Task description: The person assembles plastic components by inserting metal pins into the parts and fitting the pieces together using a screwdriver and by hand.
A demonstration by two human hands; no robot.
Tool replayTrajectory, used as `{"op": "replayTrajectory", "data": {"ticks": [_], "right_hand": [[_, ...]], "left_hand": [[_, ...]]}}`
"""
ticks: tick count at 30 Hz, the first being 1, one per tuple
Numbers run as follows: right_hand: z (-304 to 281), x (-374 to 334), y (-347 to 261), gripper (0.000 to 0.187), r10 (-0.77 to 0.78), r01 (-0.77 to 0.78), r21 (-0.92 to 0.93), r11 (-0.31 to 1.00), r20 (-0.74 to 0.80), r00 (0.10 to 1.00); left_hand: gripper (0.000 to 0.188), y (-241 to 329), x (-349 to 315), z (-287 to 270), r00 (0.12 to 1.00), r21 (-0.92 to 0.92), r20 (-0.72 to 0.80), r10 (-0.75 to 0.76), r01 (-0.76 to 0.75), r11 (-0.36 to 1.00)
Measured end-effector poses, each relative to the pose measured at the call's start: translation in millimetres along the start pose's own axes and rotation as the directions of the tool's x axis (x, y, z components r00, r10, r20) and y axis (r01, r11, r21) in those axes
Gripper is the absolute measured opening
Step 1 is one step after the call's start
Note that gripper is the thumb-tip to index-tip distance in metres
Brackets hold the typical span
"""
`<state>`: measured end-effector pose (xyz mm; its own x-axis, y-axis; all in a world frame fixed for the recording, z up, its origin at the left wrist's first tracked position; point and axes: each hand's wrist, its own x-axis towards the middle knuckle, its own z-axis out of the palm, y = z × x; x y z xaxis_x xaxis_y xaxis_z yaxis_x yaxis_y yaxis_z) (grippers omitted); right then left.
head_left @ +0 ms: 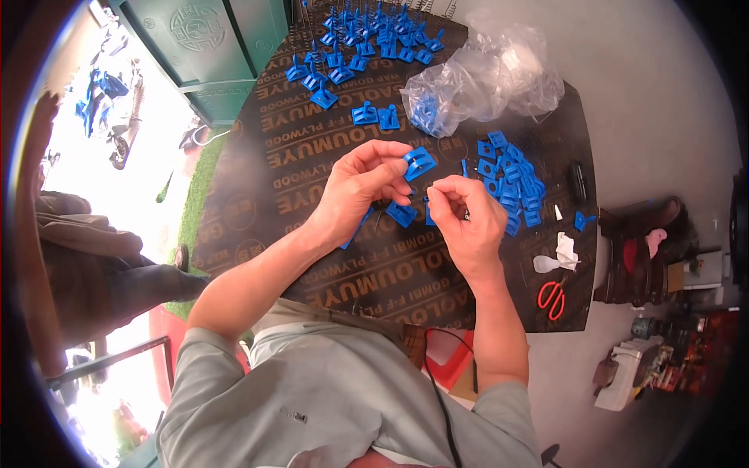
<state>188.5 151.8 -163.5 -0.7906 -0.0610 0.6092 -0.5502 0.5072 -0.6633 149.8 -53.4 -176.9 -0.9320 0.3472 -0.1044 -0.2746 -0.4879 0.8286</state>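
My left hand (363, 187) pinches a blue plastic clip (419, 163), a square base with a raised curved part, between thumb and fingers over the middle of the dark table. Just to its right, my right hand (470, 218) is closed, thumb against forefinger; whatever is in that pinch is too small or hidden to name. Beneath and between the hands lie a few more blue pieces, among them a blue base (402, 213). Beside my right hand spreads a pile of blue plastic pieces (511, 179), partly covered by the hand.
Blue pieces with upright springs (359, 47) crowd the far table end. A transparent plastic bag (484, 78) lies far right. Red-handled scissors (552, 300), a crumpled white tissue (567, 251) and a black object (577, 181) lie along the right edge. Another person (101, 273) is at left.
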Motion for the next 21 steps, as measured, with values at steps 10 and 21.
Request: {"op": "replayTrajectory", "data": {"ticks": [10,21], "right_hand": [[6,-2,2,0.019,-0.023,0.019,-0.076,0.997,-0.049,0.999],[-2,0,1,0.023,0.396,-0.427,0.381,0.82,0.161,0.904]], "left_hand": [[0.027,-10,-9,7,0.999,0.006,0.039,0.009,-0.009,1.0],[0.028,-4,-7,3,0.99,-0.001,0.133,-0.052,0.053,0.999]]}}
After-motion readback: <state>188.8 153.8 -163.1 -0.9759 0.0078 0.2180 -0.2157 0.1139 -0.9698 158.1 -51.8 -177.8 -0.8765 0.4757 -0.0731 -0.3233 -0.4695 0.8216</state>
